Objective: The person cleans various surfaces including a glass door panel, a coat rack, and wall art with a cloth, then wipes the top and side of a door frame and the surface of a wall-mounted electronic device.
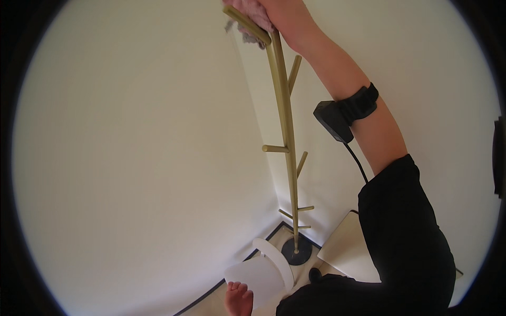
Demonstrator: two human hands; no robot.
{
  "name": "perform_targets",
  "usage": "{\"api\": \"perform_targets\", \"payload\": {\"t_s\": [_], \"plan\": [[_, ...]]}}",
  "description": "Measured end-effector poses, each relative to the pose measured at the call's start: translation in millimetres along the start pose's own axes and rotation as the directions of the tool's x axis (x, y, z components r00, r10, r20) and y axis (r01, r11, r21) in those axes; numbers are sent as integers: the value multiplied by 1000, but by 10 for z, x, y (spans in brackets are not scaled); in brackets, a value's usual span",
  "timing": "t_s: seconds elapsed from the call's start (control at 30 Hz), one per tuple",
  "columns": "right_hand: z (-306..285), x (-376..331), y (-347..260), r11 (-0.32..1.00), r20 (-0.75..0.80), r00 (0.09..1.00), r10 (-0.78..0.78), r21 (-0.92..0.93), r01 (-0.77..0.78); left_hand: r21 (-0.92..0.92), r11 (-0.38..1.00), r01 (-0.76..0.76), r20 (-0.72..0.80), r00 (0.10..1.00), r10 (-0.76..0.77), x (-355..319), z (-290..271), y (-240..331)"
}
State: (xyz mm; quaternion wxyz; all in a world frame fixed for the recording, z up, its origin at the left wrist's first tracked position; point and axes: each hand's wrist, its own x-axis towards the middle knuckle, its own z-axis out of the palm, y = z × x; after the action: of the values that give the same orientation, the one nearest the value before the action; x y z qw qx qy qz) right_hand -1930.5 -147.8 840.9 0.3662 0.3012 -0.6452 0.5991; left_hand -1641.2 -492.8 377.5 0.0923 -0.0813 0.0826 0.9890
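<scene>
the stand point(284, 110), a gold pole with short pegs point(275, 149), rises in a corner, its top near and its base point(293, 259) far. the cloth point(256, 11), pink and grey, is bunched at the near end, beside the peg that points left. the right hand point(278, 11) is on the cloth; its fingers run out of view, so i cannot tell how tightly they close. the left hand point(240, 299) is well apart from the stand, with fingers curled and nothing seen in it; i cannot tell whether they close fully.

to wipe well here, i would wrap the cloth around the pole, press evenly and work into the joint of each peg. the pole looks slim, so a free hand steadying it would likely stop it rocking.

the base is a dark disc on a pale floor point(213, 305). a white chair point(253, 274) sits left of it, a beige panel point(348, 245) right. plain pale walls point(132, 147) meet behind, edged by dark skirting point(199, 298).
</scene>
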Motion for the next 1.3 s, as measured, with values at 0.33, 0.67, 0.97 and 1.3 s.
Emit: {"api": "perform_targets", "payload": {"t_s": [0.33, 0.67, 0.97, 1.3], "plan": [[-42, -375, 190, 996, -89, 996, 11, 88, -3, -49, 999, -1, -11, 1000, 0, 21, 47, -101], [-40, -1212, 729, 985, -176, 984, -18, -172, -12, -31, 994, -108, -178, 979, 101, -208, -173, 159], [-87, -1785, 773, 924, -250, 967, -56, -380, -45, -30, 999, -15, -219, 976, 8, -378, -534, 502], [-100, -2082, 641, 857, -312, 946, -93, -509, -84, 37, 995, 90, -260, 962, -77, -603, -753, 879]]}}
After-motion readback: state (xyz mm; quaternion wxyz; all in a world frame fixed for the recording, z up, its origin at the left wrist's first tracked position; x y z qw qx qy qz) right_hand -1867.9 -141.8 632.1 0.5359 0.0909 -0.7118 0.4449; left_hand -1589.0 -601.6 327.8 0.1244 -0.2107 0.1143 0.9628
